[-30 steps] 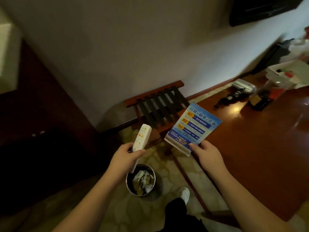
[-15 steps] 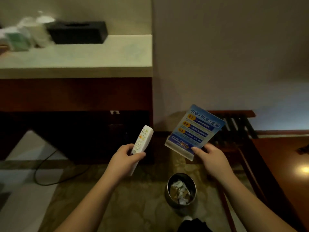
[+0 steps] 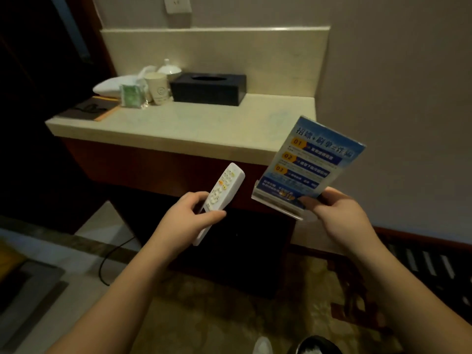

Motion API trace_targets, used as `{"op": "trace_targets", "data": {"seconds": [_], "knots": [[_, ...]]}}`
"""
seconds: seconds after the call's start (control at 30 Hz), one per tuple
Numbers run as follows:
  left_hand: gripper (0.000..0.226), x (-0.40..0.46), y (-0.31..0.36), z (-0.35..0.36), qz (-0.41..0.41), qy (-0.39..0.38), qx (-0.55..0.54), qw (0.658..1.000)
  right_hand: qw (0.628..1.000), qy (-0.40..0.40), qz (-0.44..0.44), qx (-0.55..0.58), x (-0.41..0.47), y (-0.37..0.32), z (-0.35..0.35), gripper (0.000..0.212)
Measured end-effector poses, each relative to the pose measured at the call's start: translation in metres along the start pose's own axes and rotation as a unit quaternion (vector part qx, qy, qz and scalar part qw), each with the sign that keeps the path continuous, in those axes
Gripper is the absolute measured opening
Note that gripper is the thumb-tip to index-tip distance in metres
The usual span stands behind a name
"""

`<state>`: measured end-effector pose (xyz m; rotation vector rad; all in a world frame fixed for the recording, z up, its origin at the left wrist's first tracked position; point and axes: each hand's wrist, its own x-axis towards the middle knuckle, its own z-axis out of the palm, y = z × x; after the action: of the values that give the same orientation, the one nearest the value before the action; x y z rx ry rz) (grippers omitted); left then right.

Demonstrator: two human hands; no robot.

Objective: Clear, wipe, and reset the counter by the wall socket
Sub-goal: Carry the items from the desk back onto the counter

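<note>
Now resetting: remote and sign go back

Left hand (image 3: 187,221) curls round the remote (image 3: 221,194); right hand (image 3: 337,213) pinches the sign (image 3: 311,162) by its base. Both hover short of the counter (image 3: 204,123) under the socket (image 3: 177,3). Judging by this, setting down comes next; bare room lies right of the tissue box (image 3: 208,88), near the front edge.

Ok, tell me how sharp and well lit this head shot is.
Head view: dim and warm, the left edge nearly black; wide-angle bending bows the counter and wall lines; the blue sign in the right hand has smeared small print, the remote in the left hand has soft buttons.
</note>
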<state>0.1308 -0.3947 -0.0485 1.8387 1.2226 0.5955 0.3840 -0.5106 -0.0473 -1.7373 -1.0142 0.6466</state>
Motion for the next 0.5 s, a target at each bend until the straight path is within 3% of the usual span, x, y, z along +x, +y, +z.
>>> {"op": "trace_targets", "data": {"seconds": [0.13,0.23,0.5], "knots": [[0.048,0.057,0.022,-0.033,0.033,0.040,0.021,0.998,0.999,-0.007,-0.029,0.025,0.065,-0.033,0.009,0.022],[0.049,0.099,0.036,-0.053,0.050,0.065,0.050,0.995,0.999,-0.004,-0.047,0.005,0.112,-0.052,0.007,0.016],[0.062,0.197,0.053,-0.100,0.104,0.066,0.232,0.965,0.997,-0.031,-0.054,-0.040,0.209,-0.085,0.001,0.020]]}}
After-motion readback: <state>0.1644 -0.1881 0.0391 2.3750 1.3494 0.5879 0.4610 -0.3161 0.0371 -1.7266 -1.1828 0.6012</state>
